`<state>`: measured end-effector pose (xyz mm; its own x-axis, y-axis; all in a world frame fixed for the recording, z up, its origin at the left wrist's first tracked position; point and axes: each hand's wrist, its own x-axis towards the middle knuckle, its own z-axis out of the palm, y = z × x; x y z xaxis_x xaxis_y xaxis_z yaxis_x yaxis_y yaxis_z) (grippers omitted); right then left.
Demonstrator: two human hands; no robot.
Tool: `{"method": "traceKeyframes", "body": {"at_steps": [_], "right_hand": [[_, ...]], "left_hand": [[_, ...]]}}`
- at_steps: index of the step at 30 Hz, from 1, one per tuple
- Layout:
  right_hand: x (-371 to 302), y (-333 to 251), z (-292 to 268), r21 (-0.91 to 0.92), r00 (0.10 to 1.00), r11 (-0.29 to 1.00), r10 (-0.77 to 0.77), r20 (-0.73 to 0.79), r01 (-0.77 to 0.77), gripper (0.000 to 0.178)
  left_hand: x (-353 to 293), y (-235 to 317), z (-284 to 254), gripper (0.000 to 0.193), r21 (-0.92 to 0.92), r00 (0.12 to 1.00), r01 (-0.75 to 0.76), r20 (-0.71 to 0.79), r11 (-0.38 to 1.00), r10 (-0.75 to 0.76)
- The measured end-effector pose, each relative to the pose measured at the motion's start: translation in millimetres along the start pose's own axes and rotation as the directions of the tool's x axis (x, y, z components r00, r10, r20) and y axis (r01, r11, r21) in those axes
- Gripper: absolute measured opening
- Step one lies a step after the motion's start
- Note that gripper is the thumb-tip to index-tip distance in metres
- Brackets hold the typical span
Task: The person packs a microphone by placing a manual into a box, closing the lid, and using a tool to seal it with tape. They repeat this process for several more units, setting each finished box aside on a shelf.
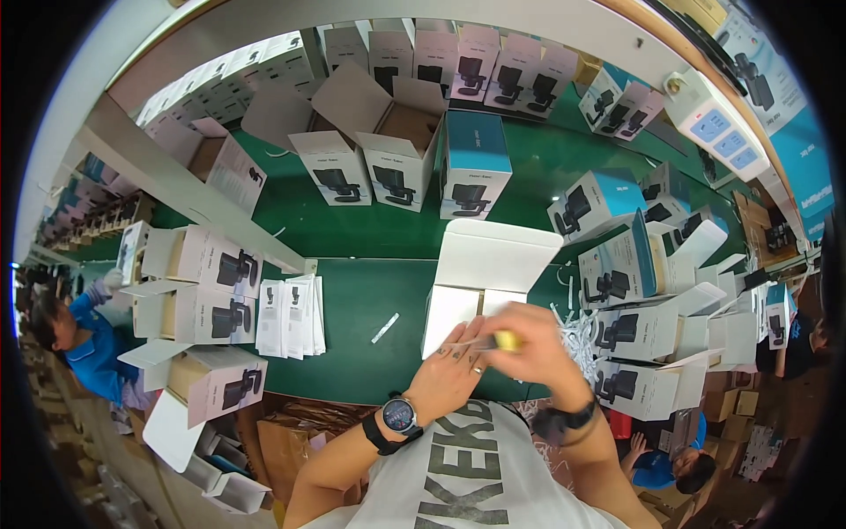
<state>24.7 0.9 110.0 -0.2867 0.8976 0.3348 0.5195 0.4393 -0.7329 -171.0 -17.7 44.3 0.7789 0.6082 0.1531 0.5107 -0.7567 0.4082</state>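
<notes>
In front of me a white box (pixel 502 251) has its large lid flap raised, with two inner flaps folded in and meeting at a dark gap. My left hand (pixel 447 366) lies over the box's near edge, fingers stretched out. Just to its right, my right hand (pixel 533 348) is closed around a small yellow-handled tool (pixel 508 340). A thin shaft or blade seems to reach from it toward my left fingers. Motion blurs this hand and the tool, so its exact kind does not show. Both hands partly hide the box's near side.
Folded leaflets (pixel 291 317) lie at left, near a white strip (pixel 385 328). Open printed cartons (pixel 211 313) line the left side; more cartons (pixel 630 331) and white shredded paper (pixel 575 339) are at right. Boxes (pixel 476 163) stand behind. Co-workers (pixel 97 353) sit at both sides.
</notes>
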Motion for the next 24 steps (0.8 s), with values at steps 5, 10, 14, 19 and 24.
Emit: {"method": "traceKeyframes", "body": {"at_steps": [5, 10, 14, 19, 24], "right_hand": [[-39, 10, -88, -0.360, 0.908, 0.835, 0.363, -0.210, -0.417, 0.040], [-5, 20, -62, 0.280, 0.781, 0.897, 0.436, -0.447, -0.341, 0.045], [-26, 14, -45, 0.508, 0.908, 0.806, 0.406, -0.106, -0.302, 0.038], [-51, 4, -54, 0.143, 0.959, 0.980, 0.100, 0.264, -0.141, 0.030], [-9, -15, -20, -0.058, 0.995, 0.997, -0.048, 0.087, 0.053, 0.030]], "left_hand": [[4, -10, -6, 0.064, 0.101, 0.993, -0.090, -0.065, 0.991, 0.097], [1, -8, -19, 0.069, 0.059, 0.994, -0.105, -0.019, 0.993, 0.107], [-1, -12, -28, 0.064, -0.172, 0.989, -0.048, -0.143, 0.984, 0.023], [-17, -30, -27, 0.049, -0.789, 0.986, 0.016, -0.090, 0.614, -0.141], [-17, -33, -28, 0.041, -0.804, 0.989, 0.016, -0.075, 0.595, -0.127]]}}
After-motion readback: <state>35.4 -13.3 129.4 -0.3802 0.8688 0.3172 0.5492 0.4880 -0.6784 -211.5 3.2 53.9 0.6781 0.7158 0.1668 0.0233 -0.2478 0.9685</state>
